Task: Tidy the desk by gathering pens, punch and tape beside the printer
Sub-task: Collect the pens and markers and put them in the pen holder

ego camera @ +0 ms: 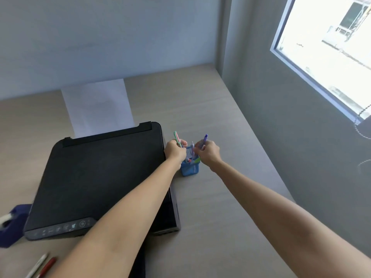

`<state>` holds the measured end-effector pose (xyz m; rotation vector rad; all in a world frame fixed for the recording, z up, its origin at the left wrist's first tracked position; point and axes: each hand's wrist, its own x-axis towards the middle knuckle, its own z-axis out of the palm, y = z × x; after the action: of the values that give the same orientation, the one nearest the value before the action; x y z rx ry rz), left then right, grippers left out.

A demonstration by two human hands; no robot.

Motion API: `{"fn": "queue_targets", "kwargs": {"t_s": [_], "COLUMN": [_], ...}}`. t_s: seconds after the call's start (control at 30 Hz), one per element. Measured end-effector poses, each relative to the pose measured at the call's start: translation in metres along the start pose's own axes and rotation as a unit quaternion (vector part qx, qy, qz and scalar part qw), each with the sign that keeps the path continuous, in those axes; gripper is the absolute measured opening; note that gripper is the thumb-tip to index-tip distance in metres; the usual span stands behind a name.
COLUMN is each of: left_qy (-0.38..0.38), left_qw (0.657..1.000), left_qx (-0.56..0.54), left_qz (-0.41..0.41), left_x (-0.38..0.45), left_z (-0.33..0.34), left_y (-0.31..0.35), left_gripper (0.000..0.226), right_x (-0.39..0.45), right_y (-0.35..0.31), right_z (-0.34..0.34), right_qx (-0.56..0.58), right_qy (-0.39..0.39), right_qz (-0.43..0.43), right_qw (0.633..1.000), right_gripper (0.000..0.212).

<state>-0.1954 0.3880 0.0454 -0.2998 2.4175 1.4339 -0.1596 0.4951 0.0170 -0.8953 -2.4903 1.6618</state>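
Note:
A blue mesh pen holder (pixel 190 168) stands on the desk just right of the black printer (pixel 100 177), with several pens in it. My left hand (pixel 174 150) is over the holder's left side, closed on a pink and green pen (pixel 177 137) that points up. My right hand (pixel 208 152) is over its right side, closed on a purple pen (pixel 204 139). A dark blue tape dispenser (pixel 11 223) sits left of the printer at the frame's edge. A white pen (pixel 37 265) and a red pen (pixel 48 266) lie near the desk's front edge.
White paper (pixel 98 105) sticks up from the printer's rear feed. The wooden desk (pixel 216 207) runs into a corner, with a wall behind and a grey wall with a window (pixel 329 49) on the right.

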Motion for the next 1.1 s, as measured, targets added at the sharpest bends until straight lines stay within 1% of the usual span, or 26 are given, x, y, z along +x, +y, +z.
{"fn": "queue_targets", "kwargs": {"t_s": [0.07,0.17,0.3,0.47,0.57,0.7,0.8,0.87,0.97,1.1], "left_qy": [-0.001,0.001,0.001,0.02,0.02,0.023,0.036,0.038,0.038,0.082], "left_qw": [1.0,1.0,0.999,0.996,0.992,0.985,0.98,0.978,0.979,0.981], "left_qx": [-0.001,-0.007,-0.034,-0.058,-0.099,-0.155,-0.176,-0.183,-0.184,-0.175], "left_qz": [0.005,0.016,0.031,0.068,0.075,0.07,0.086,0.093,0.082,0.021], "left_x": [0.002,0.003,-0.001,-0.013,-0.021,-0.035,-0.049,-0.058,-0.07,-0.084], "left_z": [0.0,-0.003,-0.014,-0.042,-0.071,-0.127,-0.193,-0.246,-0.322,-0.416], "left_y": [-0.001,0.002,0.007,0.018,0.028,0.034,0.022,0.003,-0.04,-0.119], "left_gripper": [0.019,0.014,0.017,0.018,0.019,0.018,0.01,0.012,0.011,0.01], "right_x": [0.001,0.0,-0.005,-0.02,-0.031,-0.047,-0.065,-0.084,-0.117,-0.172], "right_y": [-0.001,-0.006,-0.018,-0.046,-0.072,-0.108,-0.14,-0.164,-0.189,-0.208], "right_z": [-0.001,-0.005,-0.012,-0.017,-0.012,0.007,0.044,0.083,0.144,0.229], "right_qx": [-0.022,-0.037,-0.039,-0.015,-0.022,-0.044,-0.053,-0.062,-0.057,-0.055], "right_qy": [-0.011,-0.02,0.003,0.028,0.03,0.026,0.003,-0.024,-0.075,-0.141], "right_qz": [-0.025,-0.046,-0.055,-0.06,-0.077,-0.119,-0.16,-0.183,-0.201,-0.226], "right_qw": [0.999,0.998,0.998,0.998,0.996,0.992,0.986,0.981,0.975,0.962], "right_gripper": [0.019,0.034,0.048,0.042,0.041,0.04,0.039,0.036,0.035,0.034]}}
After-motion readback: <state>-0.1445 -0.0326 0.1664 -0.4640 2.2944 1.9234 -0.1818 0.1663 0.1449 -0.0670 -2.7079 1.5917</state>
